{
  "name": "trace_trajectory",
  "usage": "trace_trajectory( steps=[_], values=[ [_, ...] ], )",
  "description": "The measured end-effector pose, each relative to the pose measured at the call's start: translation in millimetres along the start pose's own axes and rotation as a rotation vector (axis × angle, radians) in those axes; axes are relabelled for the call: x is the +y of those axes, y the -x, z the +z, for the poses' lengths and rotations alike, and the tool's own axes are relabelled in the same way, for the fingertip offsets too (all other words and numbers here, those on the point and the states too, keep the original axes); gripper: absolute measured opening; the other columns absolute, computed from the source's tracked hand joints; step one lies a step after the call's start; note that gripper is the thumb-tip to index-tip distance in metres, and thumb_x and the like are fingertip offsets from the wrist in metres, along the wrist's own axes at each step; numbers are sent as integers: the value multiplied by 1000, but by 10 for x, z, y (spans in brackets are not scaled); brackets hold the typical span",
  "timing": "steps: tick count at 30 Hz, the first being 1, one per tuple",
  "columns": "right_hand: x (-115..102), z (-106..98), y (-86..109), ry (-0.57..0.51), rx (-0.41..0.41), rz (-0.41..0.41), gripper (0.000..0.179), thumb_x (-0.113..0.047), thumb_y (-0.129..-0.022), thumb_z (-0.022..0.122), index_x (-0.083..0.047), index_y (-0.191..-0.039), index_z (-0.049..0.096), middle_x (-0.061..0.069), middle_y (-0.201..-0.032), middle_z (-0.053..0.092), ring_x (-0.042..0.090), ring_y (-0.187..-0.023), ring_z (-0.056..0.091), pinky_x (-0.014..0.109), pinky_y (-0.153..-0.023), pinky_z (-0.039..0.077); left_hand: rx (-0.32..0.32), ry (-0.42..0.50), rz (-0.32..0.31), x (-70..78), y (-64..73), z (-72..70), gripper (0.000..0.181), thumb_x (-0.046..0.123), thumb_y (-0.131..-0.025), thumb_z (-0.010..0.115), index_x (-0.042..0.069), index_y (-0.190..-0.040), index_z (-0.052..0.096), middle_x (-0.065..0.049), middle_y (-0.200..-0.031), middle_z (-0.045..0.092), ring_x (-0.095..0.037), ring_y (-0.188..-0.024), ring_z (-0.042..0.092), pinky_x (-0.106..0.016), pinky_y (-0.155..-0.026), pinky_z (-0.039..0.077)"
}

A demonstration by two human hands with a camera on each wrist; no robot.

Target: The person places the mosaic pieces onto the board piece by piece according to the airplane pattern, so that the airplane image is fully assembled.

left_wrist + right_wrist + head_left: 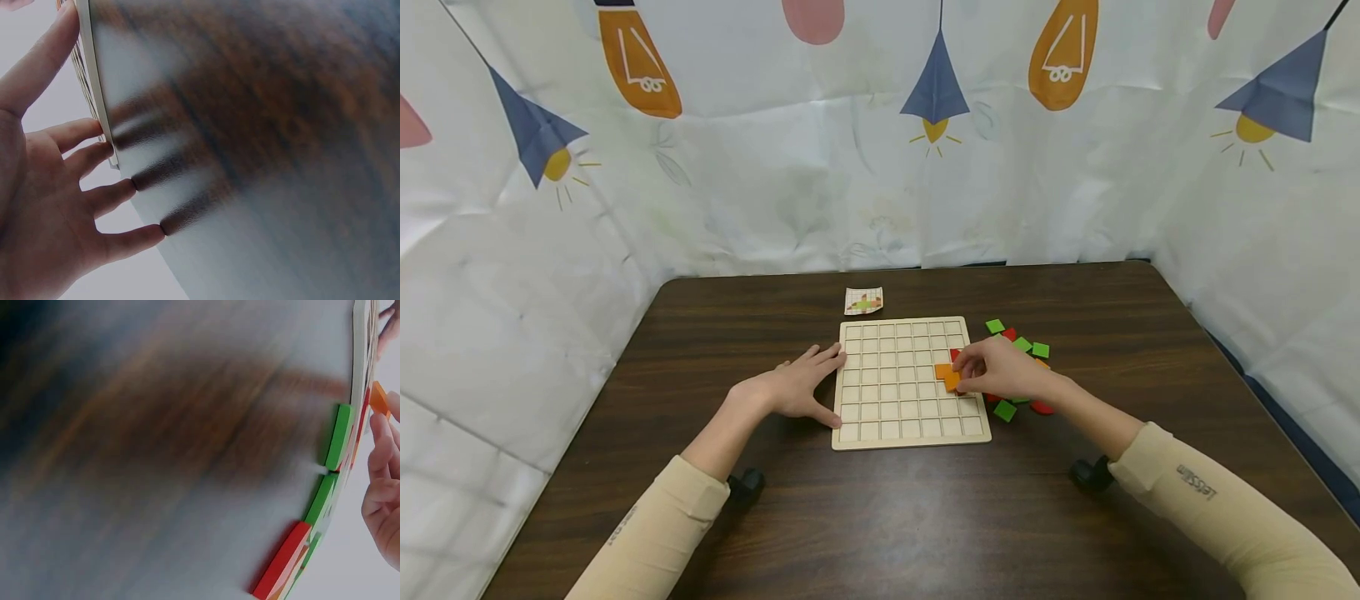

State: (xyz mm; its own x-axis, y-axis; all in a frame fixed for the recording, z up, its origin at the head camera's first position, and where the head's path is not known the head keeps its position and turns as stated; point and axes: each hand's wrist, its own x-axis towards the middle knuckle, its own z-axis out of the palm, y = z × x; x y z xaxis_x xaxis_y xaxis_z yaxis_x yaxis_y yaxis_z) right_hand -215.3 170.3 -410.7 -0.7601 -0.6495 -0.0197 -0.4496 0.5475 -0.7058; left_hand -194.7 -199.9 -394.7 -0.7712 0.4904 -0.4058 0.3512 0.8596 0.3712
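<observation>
A pale wooden grid board (pixel 910 445) lies flat on the table. My left hand (pixel 793 387) is spread with straight fingers at its left edge; in the left wrist view, the thumb and some fingertips of the left hand (pixel 56 181) touch the board's edge (pixel 95 69). Over the board's right side, my right hand (pixel 1003 371) pinches an orange square tile (pixel 952 382), also visible tilted in the right wrist view between the fingertips of the right hand (pixel 384 494). Beside it on the grid are another orange tile (pixel 942 371) and a red tile (pixel 955 354), partly covered by the hand.
Loose green tiles (pixel 1004 410), red tiles (pixel 1042 407) and a few orange ones lie right of the board, partly under my right hand. A small pattern card (pixel 863 301) lies behind the board. A patterned white curtain (pixel 760 183) surrounds the dark wooden table (pixel 880 517).
</observation>
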Motion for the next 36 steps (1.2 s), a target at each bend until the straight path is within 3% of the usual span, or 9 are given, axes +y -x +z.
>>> trace_trajectory(
  steps=[8, 18, 23, 36],
  values=[
    [-23, 65, -38, 26, -27, -13, 19, -13, -88, 82, -4, -103, 74, -8, -79, 69, 9, -72, 64, 28, -67, 54, 0, -2, 2, 1, 2, -1, 110, 52, -85, 82, 9, -165, 21, -14, -171, 7, -42, -155, 3, -76, -111, 14],
    [-49, 109, -85, 63, -29, -27, 19, -12, -87, 84, -3, -101, 74, -8, -74, 65, 9, -63, 57, 25, -58, 47, 1, -3, -3, 3, 0, 1, 110, 52, -85, 82, 9, -165, 21, -14, -171, 7, -42, -155, 2, -76, -112, 14],
    [-57, 114, -77, 80, -21, -30, 19, -11, -86, 85, -4, -101, 74, -9, -74, 65, 8, -64, 57, 26, -59, 48, 1, 2, -4, 3, -1, 1, 110, 52, -84, 82, 9, -165, 21, -14, -171, 7, -42, -155, 2, -76, -111, 14],
    [20, 2, 26, 5, -10, 13, 17, -7, -90, 80, -3, -105, 73, -4, -81, 66, 13, -73, 62, 29, -66, 54, 5, 6, -1, 8, 2, -5, 110, 52, -84, 83, 10, -165, 21, -14, -171, 7, -42, -155, 3, -77, -111, 14]
  ],
)
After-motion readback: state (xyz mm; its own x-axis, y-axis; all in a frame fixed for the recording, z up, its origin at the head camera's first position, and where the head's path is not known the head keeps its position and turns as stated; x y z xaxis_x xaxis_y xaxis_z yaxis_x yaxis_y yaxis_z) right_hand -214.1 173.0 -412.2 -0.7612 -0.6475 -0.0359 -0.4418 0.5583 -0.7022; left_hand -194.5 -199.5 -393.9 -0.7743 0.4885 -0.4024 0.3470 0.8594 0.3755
